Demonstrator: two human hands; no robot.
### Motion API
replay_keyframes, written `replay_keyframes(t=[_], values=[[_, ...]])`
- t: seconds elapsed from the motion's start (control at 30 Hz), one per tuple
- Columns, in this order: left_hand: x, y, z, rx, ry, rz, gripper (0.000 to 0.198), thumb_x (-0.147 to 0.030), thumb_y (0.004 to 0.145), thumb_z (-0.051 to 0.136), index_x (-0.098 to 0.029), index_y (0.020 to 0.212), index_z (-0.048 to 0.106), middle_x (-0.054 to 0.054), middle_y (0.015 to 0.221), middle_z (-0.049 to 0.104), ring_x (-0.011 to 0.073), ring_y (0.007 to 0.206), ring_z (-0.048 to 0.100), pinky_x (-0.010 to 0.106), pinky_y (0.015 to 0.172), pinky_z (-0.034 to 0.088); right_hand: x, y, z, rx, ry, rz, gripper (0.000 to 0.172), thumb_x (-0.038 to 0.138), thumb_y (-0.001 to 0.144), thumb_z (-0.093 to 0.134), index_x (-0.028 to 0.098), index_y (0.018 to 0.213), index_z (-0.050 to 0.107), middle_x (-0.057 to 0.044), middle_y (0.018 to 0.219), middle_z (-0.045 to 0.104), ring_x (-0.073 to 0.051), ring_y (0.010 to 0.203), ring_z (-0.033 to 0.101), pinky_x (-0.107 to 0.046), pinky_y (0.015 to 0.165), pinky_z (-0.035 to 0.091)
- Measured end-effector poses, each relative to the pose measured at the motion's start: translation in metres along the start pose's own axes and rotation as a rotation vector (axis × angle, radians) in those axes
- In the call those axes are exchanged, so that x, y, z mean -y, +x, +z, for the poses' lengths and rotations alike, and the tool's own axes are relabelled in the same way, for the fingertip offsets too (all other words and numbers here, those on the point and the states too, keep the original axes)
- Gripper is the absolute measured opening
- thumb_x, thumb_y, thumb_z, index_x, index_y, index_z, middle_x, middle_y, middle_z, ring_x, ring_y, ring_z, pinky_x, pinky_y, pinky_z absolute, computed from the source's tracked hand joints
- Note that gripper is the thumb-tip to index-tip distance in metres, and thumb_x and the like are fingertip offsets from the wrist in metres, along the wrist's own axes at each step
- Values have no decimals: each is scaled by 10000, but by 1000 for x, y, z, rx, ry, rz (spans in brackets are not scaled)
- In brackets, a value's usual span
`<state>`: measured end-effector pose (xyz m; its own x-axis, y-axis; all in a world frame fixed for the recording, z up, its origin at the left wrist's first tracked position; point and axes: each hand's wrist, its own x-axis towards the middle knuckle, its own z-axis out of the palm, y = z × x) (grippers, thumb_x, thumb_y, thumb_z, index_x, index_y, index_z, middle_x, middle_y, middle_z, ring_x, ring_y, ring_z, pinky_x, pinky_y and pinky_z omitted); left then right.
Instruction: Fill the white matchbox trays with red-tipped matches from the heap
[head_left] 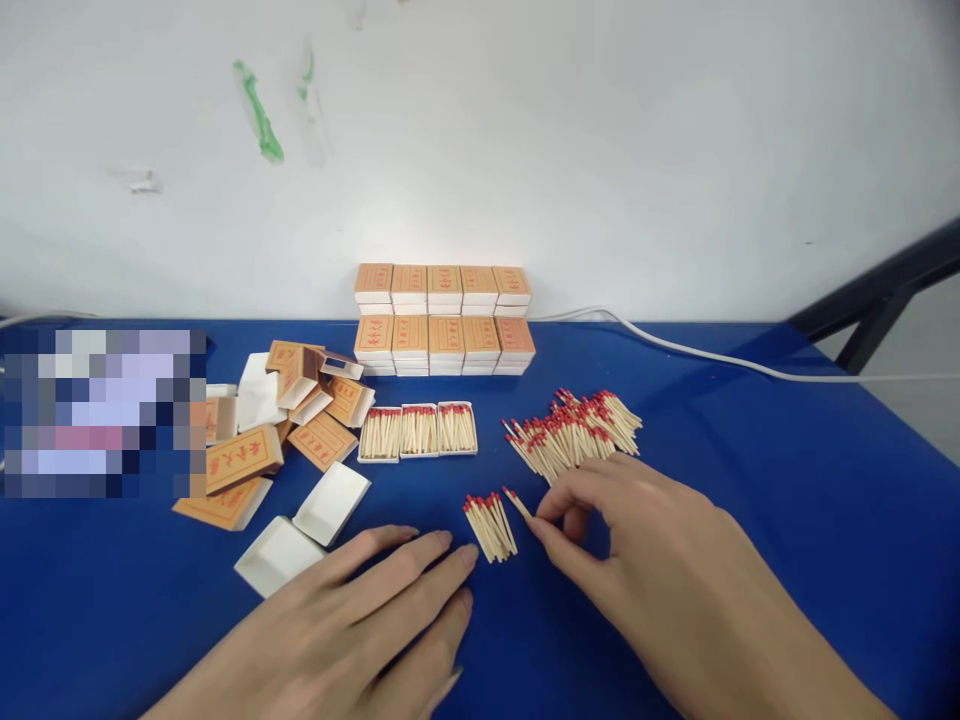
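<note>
My right hand (637,540) pinches a matchstick (517,502) between thumb and forefinger, its red head pointing up and left. Just left of it lies a small bunch of matches (491,528) with red heads toward the wall. My left hand (382,610) rests on the table with fingers stretched out, fingertips beside that bunch. Beyond my right hand is a larger loose pile of matches (577,430). Three white matchbox trays (418,458) filled with matches stand side by side behind the bunch. Two bare white trays (330,502) lie near my left hand, one partly behind it.
Orange matchbox sleeves (244,458) lie in a jumble at the left, beside a pixelated area. Stacked closed matchboxes (445,340) stand in two rows against the white wall (600,150). A white cable (675,350) crosses the back right of the blue table (750,470).
</note>
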<state>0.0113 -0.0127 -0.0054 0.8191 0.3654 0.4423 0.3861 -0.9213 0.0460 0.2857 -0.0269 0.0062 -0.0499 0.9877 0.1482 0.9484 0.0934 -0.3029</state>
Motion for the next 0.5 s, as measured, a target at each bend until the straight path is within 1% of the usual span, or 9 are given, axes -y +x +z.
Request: replay_keyframes(t=[0.07,0.17,0.27,0.4,0.5], values=[[0,0,2,-10,-1,13,381,-234,1235,474,-196,1146,843,0,1312,861,162,1321,744,327,1405,303,0,1,-1,67,36,30,186,195,874,840,322,752,781,45,761,764,-216,622,721,-367,570,471],[1,0,4,-11,2,23,381,-234,1236,472,-191,1157,843,1,1314,861,166,1330,739,335,1413,290,0,2,-2,136,65,50,200,160,834,845,340,754,805,52,753,773,-220,627,730,-360,570,481],[1,0,5,-7,3,22,368,-220,1229,480,-193,1175,843,-1,1333,857,169,1346,735,344,1420,286,0,2,-3,136,65,61,175,182,846,852,339,775,820,43,766,774,-209,599,711,-359,564,490],[1,0,3,0,-2,18,354,-226,1225,490,-192,1192,841,0,1361,852,182,1358,733,354,1419,294,-2,0,-3,130,70,69,143,237,893,868,333,801,814,35,791,775,-214,639,721,-364,588,512],[2,-1,2,-5,1,15,380,-206,1229,464,-191,1183,841,4,1343,857,176,1351,737,346,1398,334,-4,-1,-4,141,90,65,141,279,918,873,331,808,801,39,792,771,-216,659,724,-364,596,512]])
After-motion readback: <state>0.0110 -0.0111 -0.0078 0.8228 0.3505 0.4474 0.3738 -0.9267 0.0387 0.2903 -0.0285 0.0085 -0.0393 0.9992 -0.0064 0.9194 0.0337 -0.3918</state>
